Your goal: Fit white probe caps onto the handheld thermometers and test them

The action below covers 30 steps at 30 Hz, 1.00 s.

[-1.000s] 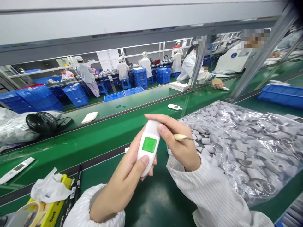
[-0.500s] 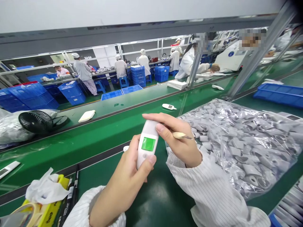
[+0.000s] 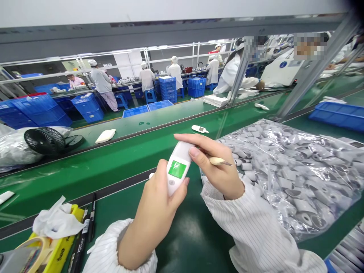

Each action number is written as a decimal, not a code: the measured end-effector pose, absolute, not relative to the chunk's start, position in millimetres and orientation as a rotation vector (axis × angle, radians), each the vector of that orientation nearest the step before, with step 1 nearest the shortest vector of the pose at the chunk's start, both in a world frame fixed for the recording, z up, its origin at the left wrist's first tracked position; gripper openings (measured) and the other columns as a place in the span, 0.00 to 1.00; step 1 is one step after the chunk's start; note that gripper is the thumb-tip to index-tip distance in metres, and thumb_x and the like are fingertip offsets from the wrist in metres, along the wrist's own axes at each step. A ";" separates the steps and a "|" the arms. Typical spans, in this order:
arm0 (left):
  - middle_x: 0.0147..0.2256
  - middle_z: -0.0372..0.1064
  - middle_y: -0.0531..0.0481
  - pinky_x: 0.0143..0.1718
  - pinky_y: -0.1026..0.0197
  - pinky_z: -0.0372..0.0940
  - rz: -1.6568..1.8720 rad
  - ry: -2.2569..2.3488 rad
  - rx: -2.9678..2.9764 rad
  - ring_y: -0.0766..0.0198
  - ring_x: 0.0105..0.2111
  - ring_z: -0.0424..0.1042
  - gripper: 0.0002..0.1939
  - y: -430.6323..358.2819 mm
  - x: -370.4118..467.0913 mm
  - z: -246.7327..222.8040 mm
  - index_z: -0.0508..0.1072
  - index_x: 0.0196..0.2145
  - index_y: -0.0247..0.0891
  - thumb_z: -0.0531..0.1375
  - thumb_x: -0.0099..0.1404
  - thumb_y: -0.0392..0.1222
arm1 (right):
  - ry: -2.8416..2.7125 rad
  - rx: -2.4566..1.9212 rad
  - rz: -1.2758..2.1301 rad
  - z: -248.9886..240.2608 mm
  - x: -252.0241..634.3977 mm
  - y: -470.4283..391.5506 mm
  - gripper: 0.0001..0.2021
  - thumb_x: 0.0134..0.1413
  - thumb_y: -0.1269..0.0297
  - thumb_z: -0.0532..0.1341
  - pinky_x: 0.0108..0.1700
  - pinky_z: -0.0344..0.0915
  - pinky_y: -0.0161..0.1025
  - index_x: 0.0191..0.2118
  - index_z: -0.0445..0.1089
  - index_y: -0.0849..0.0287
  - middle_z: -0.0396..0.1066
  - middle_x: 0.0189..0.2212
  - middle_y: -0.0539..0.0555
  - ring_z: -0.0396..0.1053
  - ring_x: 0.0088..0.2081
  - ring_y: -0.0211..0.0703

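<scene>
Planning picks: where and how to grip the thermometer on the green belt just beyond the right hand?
Likely the broad body of the thermometer, pinched across its long edges from above: it lies screen up, with the slim tip pointing right, clear of that grip.

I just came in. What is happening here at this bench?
The left hand holds a white handheld device, apparently a thermometer, with a green screen. The right hand touches its upper end with the fingers and holds a small cream-coloured tool. To the right lies a clear plastic bag full of grey parts; a similar white device lies on the green strip beyond the hands.
</scene>
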State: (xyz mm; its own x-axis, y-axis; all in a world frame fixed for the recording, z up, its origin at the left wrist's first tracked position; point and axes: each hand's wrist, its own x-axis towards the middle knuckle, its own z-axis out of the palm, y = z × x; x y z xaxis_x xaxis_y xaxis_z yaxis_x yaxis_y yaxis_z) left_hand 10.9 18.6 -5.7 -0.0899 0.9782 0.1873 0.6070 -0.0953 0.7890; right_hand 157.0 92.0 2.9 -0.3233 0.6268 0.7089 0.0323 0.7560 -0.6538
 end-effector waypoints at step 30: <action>0.33 0.71 0.52 0.33 0.62 0.71 1.395 0.883 1.251 0.67 0.27 0.72 0.10 38.5 -19.6 -0.5 0.62 0.47 0.38 0.49 0.75 0.45 | -1.943 -0.695 0.936 14.3 169.0 89.8 0.15 0.64 0.53 0.60 0.27 0.57 0.35 0.30 0.68 0.58 0.63 0.25 0.48 0.59 0.26 0.35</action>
